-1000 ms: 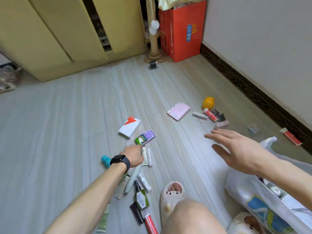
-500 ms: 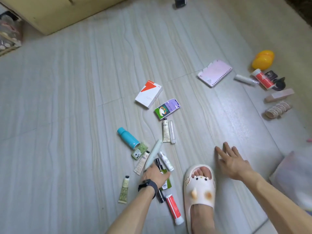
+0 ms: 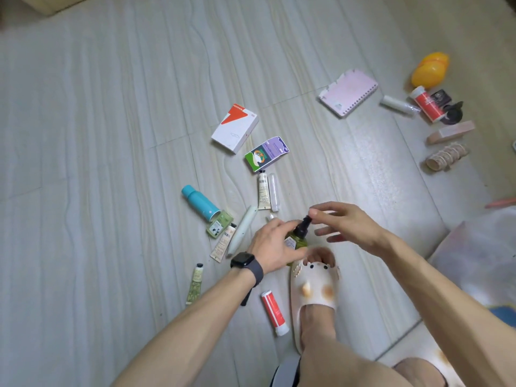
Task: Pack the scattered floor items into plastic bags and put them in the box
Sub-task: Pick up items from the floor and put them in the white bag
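Bottle (image 3: 298,239) — green — gripped by left hand (image 3: 275,245) | right hand (image 3: 349,222), fingers loose, touches its black cap (image 3: 306,220)

Pale grey-white floor (image 3: 106,113) with wavy wood grain is filling nearly the whole view, grain lines running up the frame. Thin seams (image 3: 173,140) are crossing it at a slant. A soft glare patch (image 3: 374,174) is showing right of centre. The floor is turning warmer, more beige, toward the upper right. A sliver of yellowish cabinet base (image 3: 53,2) is peeking in at the top left corner; below it, at the left edge, something dark and blurred is showing, cannot tell what.
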A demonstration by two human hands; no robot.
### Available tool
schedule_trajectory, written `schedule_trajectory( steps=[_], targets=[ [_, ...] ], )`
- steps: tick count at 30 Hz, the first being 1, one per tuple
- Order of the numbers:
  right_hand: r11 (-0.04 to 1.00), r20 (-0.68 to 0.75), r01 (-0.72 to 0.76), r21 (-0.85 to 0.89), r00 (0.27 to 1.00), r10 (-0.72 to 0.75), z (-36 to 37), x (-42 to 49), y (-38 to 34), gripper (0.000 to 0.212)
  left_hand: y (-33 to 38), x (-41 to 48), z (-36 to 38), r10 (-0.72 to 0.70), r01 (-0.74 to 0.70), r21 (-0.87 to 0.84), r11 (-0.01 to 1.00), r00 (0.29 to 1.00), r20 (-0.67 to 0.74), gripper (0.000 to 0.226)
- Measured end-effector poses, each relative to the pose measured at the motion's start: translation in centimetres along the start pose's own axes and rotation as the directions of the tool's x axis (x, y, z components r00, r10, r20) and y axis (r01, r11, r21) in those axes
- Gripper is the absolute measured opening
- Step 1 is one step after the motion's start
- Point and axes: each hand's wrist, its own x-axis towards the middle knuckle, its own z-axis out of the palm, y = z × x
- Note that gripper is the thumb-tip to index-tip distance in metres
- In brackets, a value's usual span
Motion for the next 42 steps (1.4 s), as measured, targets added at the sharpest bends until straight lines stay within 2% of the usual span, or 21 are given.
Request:
schedule_trajectory(
  steps=[3, 8, 10, 12, 14, 15, 17, 18, 20, 22, 24, 29, 32, 34, 38, 42],
  targets=[
    [0.997, -0.108, 0.067, 0.034, 0.992, -0.063, 1.2, -0.6, -0.7, 0.024, 1.6, 0.8, 0.1, 0.051, -0.05, 0.035, 0.998, 0.998, -0.025, 0.059],
    [0.973, -0.121, 0.124, -0.194, 0.981, -0.149, 1.6, -0.2, 0.5, 0.015, 1.3, 1.0, 0.2, 0.104, -0.101, 0.078, 0.992, 0.994, -0.036, 0.047],
    [0.977, -0.172, 0.123, -0.172, 0.973, -0.153, 1.6, 0.2, 0.8, 0.015, 0.5, 1.0, -0.2, 0.134, -0.131, 0.059, 0.99, 0.99, -0.053, 0.051],
    [0.985, -0.229, 0.133, -0.11, 0.961, -0.155, 1.2, 0.5, 1.1, 0.013, -1.1, 1.3, -1.1, 0.115, -0.12, -0.035, 0.992, 0.986, -0.118, 0.05],
    [0.987, -0.308, 0.151, -0.056, 0.938, -0.16, 0.3, 0.7, 1.4, 0.011, -3.9, 2.2, -2.2, -0.076, 0.02, -0.174, 0.985, 0.944, -0.321, 0.043],
    [0.987, -0.353, 0.156, -0.048, 0.921, -0.163, -0.2, 0.6, 1.5, 0.01, -5.7, 2.7, -2.8, -0.23, 0.147, -0.226, 0.963, 0.884, -0.407, 0.039],
    [0.986, -0.42, 0.154, -0.059, 0.893, -0.164, -1.4, 0.3, 1.4, 0.009, -9.3, 3.5, -3.8, -0.475, 0.435, -0.195, 0.879, 0.772, -0.422, 0.033],
    [0.987, -0.441, 0.147, -0.062, 0.883, -0.16, -1.9, 0.1, 1.3, 0.008, -11.0, 3.5, -4.0, -0.529, 0.532, -0.106, 0.84, 0.763, -0.372, 0.033],
    [0.989, -0.465, 0.139, -0.056, 0.873, -0.149, -2.8, -0.3, 1.2, 0.007, -13.6, 3.6, -3.8, -0.561, 0.589, 0.041, 0.807, 0.786, -0.26, 0.042],
    [0.99, -0.479, 0.128, -0.057, 0.867, -0.14, -3.4, -0.6, 1.3, 0.007, -14.8, 3.6, -3.2, -0.578, 0.594, 0.018, 0.804, 0.788, -0.212, 0.052],
    [0.992, -0.492, 0.115, -0.059, 0.861, -0.129, -3.7, -0.8, 1.3, 0.006, -14.9, 3.6, -2.5, -0.588, 0.603, -0.003, 0.798, 0.777, -0.226, 0.05],
    [0.986, -0.493, 0.099, -0.133, 0.857, -0.152, -4.8, -2.0, 0.0, 0.01, -13.8, 2.8, -3.0, -0.525, 0.54, 0.006, 0.842, 0.821, -0.226, 0.022],
    [0.956, -0.486, 0.108, -0.273, 0.842, -0.234, -6.8, -3.9, -2.2, 0.014, -11.2, 2.4, -4.3, -0.478, 0.506, 0.052, 0.861, 0.84, -0.256, 0.023],
    [0.9, -0.476, 0.102, -0.424, 0.82, -0.317, -8.7, -6.0, -4.4, 0.018, -8.5, 2.3, -5.5, -0.43, 0.449, 0.007, 0.894, 0.86, -0.275, 0.025],
    [0.772, -0.455, 0.066, -0.632, 0.776, -0.438, -12.2, -12.6, -8.5, 0.021, -0.3, 2.4, -7.8, -0.239, 0.193, -0.173, 0.966, 0.923, -0.302, 0.031],
    [0.767, -0.544, 0.083, -0.636, 0.657, -0.522, -14.4, -20.8, -9.0, 0.019, 9.9, 1.9, -9.2, 0.006, -0.084, -0.259, 0.962, 0.958, -0.286, 0.036]
  ],
)
